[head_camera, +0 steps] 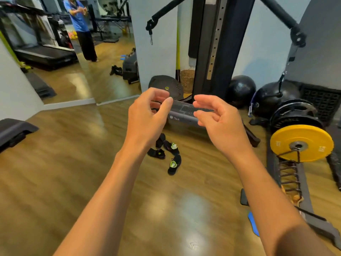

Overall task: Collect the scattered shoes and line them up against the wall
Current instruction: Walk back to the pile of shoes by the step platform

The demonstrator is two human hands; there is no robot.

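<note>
The shoes [167, 154] on the floor are black, two of them with lime-green tongues. The floor [55, 172] is warm brown wood with a plank grain. A weight plate [302, 143] is bright yellow with a grey hub. Two exercise balls [241, 89] are black. The step platform [186, 117] is dark grey with a fine grid pattern on top. The wall [156, 43] is pale white.

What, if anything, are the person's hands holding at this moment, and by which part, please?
Nothing is held. The left hand and right hand are raised, empty, fingers loosely curled; the shoes lie scattered on the floor.
</note>
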